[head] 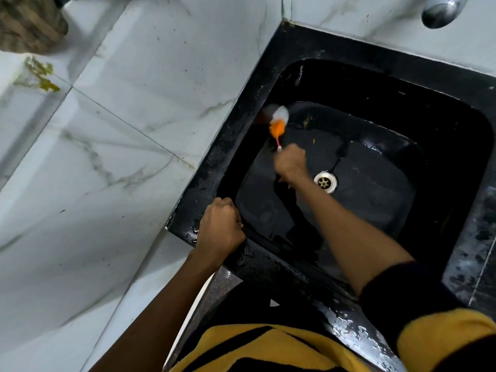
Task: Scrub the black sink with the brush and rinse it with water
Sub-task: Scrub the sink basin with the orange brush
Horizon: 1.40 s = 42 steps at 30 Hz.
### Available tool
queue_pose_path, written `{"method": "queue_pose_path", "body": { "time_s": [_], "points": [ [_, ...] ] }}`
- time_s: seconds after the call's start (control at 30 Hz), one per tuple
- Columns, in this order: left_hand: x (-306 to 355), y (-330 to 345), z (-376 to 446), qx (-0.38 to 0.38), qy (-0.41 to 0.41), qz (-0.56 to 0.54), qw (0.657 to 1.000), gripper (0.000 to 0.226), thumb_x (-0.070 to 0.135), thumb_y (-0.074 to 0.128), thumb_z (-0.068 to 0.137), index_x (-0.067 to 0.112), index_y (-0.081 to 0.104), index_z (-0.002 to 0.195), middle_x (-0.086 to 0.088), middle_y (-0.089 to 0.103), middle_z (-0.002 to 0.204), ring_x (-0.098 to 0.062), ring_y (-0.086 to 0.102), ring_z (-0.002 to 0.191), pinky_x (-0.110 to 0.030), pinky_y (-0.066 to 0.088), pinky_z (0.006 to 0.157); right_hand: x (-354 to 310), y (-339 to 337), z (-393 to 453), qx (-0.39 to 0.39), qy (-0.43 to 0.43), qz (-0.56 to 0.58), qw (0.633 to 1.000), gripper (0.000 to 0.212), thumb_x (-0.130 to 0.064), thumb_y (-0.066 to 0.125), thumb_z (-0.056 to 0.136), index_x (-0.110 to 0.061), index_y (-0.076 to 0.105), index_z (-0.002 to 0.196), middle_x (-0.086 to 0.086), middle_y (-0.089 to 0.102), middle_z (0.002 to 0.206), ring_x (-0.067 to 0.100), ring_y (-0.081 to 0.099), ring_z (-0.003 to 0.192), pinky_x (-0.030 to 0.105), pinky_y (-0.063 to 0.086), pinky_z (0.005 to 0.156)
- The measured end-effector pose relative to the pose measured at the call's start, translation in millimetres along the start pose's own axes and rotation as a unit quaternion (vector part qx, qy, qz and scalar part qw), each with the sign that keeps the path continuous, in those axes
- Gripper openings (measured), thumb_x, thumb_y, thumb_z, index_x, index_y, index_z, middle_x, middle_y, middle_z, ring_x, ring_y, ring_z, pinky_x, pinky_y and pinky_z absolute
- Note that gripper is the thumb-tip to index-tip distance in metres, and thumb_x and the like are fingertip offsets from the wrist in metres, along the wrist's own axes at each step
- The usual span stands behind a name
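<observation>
Head view: one brush (278, 124) in right hand (291, 163), one sink (268, 76), one drain (325, 182).

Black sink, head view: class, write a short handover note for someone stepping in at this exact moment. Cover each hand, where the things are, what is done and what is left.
Right hand: closed around the handle of the brush, inside the basin.
Left hand: fisted on the near left rim of the black sink, bracing.
Brush: orange-and-white head against the far left inner wall, blurred with motion.
Drain: uncovered, mid-basin.
Tap: above the far right corner; no water visible coming out.
Done: rim and basin wet, scrubbing underway.
Left: yellowish specks near the brush, the other walls, then the rinse.
</observation>
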<state>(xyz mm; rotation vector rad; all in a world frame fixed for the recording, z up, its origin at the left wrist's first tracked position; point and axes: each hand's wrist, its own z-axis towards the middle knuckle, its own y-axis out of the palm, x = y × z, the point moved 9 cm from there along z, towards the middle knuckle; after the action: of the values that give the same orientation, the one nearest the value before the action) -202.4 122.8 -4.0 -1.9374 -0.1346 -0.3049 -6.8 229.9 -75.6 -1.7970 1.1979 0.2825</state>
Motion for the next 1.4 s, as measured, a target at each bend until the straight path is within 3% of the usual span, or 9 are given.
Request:
{"method": "queue_pose_path", "body": {
  "time_s": [0.1,0.3,0.5,0.73,0.9,1.0,1.13,1.27,1.4],
  "points": [
    [2,4,5,-0.016,0.003,0.003,1.000,0.006,0.006,0.068,0.067,0.009,0.062,0.068,-0.002,0.061,0.084,-0.024,0.056,0.092,-0.040,0.053,0.070,-3,-5,20,0.001,0.002,-0.009,1.000,0.032,-0.021,0.052,0.091,0.005,0.063,0.106,0.026,0.063,0.112,0.041,0.061,0.105,0.037,0.048,0.074],
    [9,5,9,-0.032,-0.002,-0.002,0.999,0.007,0.002,0.069,0.072,0.001,0.063,0.076,-0.011,0.061,0.089,-0.029,0.058,0.090,-0.043,0.055,0.071,10,28,-26,-0.045,-0.096,-0.198,0.975,0.026,-0.013,0.044,0.094,0.001,0.061,0.108,0.026,0.059,0.116,0.042,0.058,0.109,0.042,0.049,0.086],
    [4,22,15,-0.055,-0.005,0.013,0.998,0.008,0.008,0.071,0.071,0.007,0.064,0.075,-0.008,0.060,0.090,-0.024,0.060,0.086,-0.036,0.053,0.066,-9,-69,29,0.058,-0.104,-0.384,0.916,0.032,-0.015,0.042,0.095,-0.004,0.065,0.115,0.016,0.065,0.116,0.034,0.063,0.107,0.038,0.050,0.084],
    [-1,41,17,-0.069,-0.022,0.019,0.997,0.008,0.017,0.064,0.066,0.013,0.064,0.073,-0.005,0.059,0.090,-0.025,0.062,0.080,-0.036,0.054,0.061,69,-186,67,0.104,0.092,-0.196,0.971,0.040,-0.021,0.056,0.087,-0.001,0.060,0.122,0.021,0.058,0.128,0.038,0.057,0.118,0.039,0.048,0.095],
    [-10,47,19,-0.084,-0.031,-0.003,0.996,0.013,0.022,0.055,0.062,0.015,0.063,0.069,-0.002,0.059,0.088,-0.025,0.061,0.087,-0.041,0.057,0.067,132,-194,40,0.181,0.200,-0.123,0.955,0.047,-0.030,0.058,0.086,-0.003,0.058,0.125,0.019,0.059,0.127,0.037,0.057,0.117,0.042,0.047,0.096],
    [-4,39,16,-0.066,-0.025,-0.016,0.997,0.007,0.014,0.060,0.066,0.011,0.064,0.072,-0.006,0.061,0.090,-0.027,0.062,0.085,-0.040,0.056,0.068,115,-176,34,0.203,0.127,-0.215,0.947,0.044,-0.033,0.054,0.091,-0.001,0.060,0.120,0.023,0.061,0.121,0.040,0.059,0.113,0.043,0.047,0.093],
    [-7,43,16,-0.062,-0.022,-0.016,0.998,0.006,0.016,0.062,0.069,0.011,0.063,0.073,-0.006,0.061,0.090,-0.026,0.062,0.085,-0.039,0.056,0.067,46,-146,47,0.150,-0.033,-0.305,0.940,0.039,-0.037,0.053,0.093,-0.004,0.064,0.112,0.022,0.064,0.112,0.040,0.062,0.105,0.042,0.049,0.087],
    [-16,52,20,-0.071,-0.020,-0.012,0.997,0.009,0.023,0.056,0.065,0.014,0.059,0.068,-0.004,0.058,0.085,-0.026,0.061,0.081,-0.041,0.055,0.062,53,-182,59,0.177,0.062,-0.234,0.954,0.037,-0.025,0.055,0.090,-0.004,0.061,0.121,0.019,0.061,0.122,0.038,0.059,0.113,0.043,0.049,0.091],
    [-10,43,15,-0.052,-0.011,-0.023,0.998,0.005,0.019,0.060,0.069,0.015,0.060,0.072,-0.005,0.060,0.087,-0.027,0.062,0.086,-0.040,0.055,0.067,142,-224,29,0.213,0.203,-0.163,0.942,0.044,-0.026,0.057,0.087,-0.001,0.061,0.123,0.020,0.060,0.127,0.037,0.058,0.117,0.043,0.047,0.095]
  ]
}}
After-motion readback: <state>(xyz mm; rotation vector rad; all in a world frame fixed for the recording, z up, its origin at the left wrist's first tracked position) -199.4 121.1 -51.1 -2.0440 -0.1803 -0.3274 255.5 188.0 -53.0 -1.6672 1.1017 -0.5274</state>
